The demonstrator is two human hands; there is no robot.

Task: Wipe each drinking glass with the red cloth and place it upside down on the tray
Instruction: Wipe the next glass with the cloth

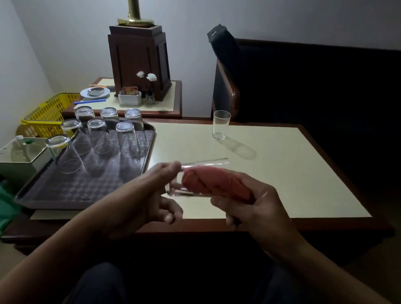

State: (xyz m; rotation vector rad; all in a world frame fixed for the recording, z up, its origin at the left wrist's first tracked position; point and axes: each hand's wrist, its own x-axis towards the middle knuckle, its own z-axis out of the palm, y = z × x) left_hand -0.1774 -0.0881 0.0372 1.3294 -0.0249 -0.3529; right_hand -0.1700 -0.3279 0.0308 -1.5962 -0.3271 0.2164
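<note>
Seven upside-down glasses [96, 134] already sat on the tray [71, 189] at the left, so this looked like mid-wipe on the next one. The left hand [143, 195] was curled round the base end of a sideways glass [205, 163] over the table [289, 170], the red cloth [214, 183] bunched at its mouth and gripped by the right hand [257, 206]. Next, I'd guess: pull the cloth free, flip the glass onto the tray's bare front, then fetch the upright glass [220, 124] farther back.
</note>
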